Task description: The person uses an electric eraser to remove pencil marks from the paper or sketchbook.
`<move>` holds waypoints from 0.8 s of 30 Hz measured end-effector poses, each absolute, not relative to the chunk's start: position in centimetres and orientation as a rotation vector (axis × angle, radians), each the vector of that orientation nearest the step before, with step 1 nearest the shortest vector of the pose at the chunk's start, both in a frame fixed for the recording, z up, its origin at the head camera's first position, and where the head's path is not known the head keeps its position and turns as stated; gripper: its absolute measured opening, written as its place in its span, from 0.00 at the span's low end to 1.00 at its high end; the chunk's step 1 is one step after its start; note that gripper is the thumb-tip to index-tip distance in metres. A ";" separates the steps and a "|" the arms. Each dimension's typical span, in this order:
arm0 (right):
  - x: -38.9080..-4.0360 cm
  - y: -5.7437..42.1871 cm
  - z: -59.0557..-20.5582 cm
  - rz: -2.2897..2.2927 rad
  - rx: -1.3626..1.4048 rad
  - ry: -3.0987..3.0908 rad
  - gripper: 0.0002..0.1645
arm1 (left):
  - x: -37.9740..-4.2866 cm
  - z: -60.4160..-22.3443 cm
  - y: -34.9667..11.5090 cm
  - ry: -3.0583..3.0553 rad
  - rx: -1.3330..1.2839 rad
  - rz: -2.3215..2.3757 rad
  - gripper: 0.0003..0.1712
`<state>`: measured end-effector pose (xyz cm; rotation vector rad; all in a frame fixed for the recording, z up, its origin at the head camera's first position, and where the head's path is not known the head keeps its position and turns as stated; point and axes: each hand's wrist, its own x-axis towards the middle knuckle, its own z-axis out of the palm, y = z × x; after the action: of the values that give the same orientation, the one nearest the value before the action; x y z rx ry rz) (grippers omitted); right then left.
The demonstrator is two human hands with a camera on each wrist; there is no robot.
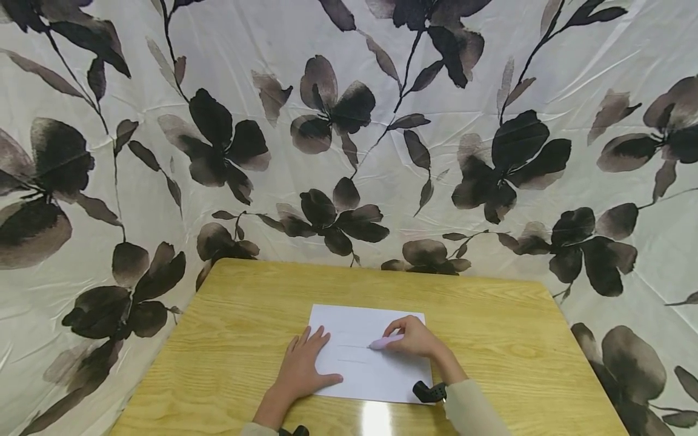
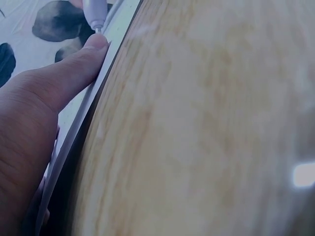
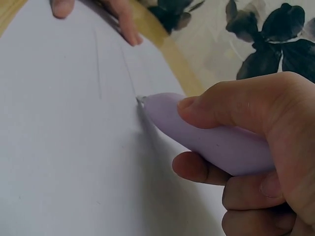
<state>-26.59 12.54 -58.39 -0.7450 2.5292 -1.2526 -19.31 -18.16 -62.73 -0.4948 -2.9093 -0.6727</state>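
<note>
From my station, I read the step in hand as ruling lines: the right hand [image 1: 415, 338] has its grip curled snugly round a lilac pen [image 1: 386, 343], its tip at the end of a faint line on the paper [image 1: 382, 380]. The left hand [image 1: 303, 366] spreads flat over the sheet's left edge, fingers apart, grasping nothing. The paper lies on the wooden surface [image 1: 234, 330]. I judge any further stroke calls for a steady tip and a pinned sheet. I can read no brand, label or lettering.
</note>
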 end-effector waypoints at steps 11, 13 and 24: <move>-26.6 12.1 -58.1 -1.249 -0.750 2.539 0.09 | -19.3 -62.7 -18.1 -2.903 -0.482 -0.682 0.59; -26.7 12.0 -58.1 -1.239 -0.752 2.537 0.09 | -19.2 -62.7 -18.0 -2.909 -0.476 -0.680 0.59; -27.2 12.0 -58.0 -1.234 -0.775 2.522 0.09 | -19.5 -62.9 -17.9 -2.929 -0.465 -0.621 0.60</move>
<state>-27.16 11.99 -58.03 -0.7751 2.5215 -1.2342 -19.51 -17.93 -62.88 -0.4652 -2.9289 -0.6211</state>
